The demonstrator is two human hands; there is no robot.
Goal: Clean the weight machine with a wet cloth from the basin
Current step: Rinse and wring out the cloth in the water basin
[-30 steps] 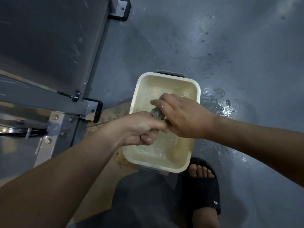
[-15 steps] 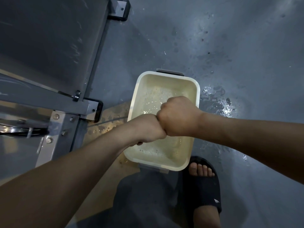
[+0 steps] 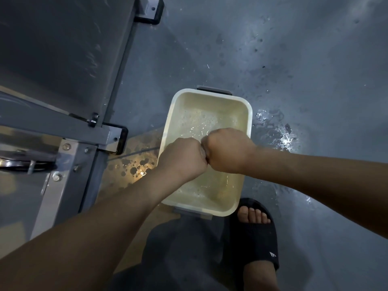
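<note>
From the head view, your left hand [image 3: 184,160] and right hand [image 3: 227,152] are clenched into fists, knuckles pressed together above the cream basin [image 3: 250,114]. Only a grey sliver of the cloth [image 3: 203,151] shows in the seam between them; the rest is buried in your grip. Foamy water [image 3: 195,120] lies in the basin. The weight machine [image 3: 63,131] is cut off at the left edge. Your black sandal [image 3: 255,242] carries a small white logo, with no readable writing. The floor [image 3: 283,137] is wet.
</note>
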